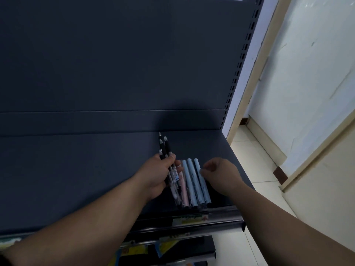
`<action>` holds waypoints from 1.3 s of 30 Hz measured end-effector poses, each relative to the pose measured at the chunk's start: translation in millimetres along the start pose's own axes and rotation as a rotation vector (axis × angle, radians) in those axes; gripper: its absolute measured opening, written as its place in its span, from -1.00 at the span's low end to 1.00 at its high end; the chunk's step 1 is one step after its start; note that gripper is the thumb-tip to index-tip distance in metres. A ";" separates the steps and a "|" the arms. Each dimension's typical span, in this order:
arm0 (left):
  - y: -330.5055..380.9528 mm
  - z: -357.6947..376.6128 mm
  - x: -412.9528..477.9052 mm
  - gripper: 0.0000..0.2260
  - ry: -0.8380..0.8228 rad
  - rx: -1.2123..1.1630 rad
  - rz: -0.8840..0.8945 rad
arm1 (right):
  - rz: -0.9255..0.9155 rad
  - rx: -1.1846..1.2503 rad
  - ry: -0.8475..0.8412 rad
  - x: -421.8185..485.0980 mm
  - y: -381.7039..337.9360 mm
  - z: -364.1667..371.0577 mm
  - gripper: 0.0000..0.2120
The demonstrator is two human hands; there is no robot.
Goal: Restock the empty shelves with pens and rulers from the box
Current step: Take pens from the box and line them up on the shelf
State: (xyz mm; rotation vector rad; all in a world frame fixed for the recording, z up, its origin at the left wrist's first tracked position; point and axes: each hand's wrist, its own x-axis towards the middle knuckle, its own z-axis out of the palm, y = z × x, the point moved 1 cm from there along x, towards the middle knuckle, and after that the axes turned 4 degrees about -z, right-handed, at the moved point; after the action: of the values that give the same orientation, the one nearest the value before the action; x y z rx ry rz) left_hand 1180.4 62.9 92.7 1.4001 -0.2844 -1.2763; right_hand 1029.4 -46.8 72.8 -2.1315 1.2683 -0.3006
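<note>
Head view: grips a bundle of black-tipped pens (166,148) in the left hand (158,174), tips toward the back. Curls the right hand (222,175) against the rightmost of the blue pens (192,179) lying in a row on the shelf (76,179); pinching or merely touching, cannot tell.

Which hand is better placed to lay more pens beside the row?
Left: the left hand grips the black-grip pens beside the row of pens on the shelf; the right hand sits at the row's other edge.
</note>
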 end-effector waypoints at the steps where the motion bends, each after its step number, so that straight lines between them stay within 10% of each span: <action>1: 0.7 -1.7 -3.1 -0.88 -0.003 -0.018 -0.002 | -0.049 0.022 0.066 -1.9 -5.9 -0.2 -0.84; 9: 9.6 -27.1 -18.4 -0.83 0.035 -0.146 0.102 | 0.000 0.698 -0.363 -27.7 -66.0 41.9 -0.77; 39: 61.3 -323.1 -58.3 -0.78 0.105 -0.033 -0.009 | 0.131 0.964 -0.218 -91.6 -315.4 246.2 -0.75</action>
State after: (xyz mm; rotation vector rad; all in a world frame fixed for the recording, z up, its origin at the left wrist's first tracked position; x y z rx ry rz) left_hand 1443.6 268.5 90.1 1.4365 -0.1852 -1.2050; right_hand 1326.3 236.1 89.2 -1.2135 0.8612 -0.4847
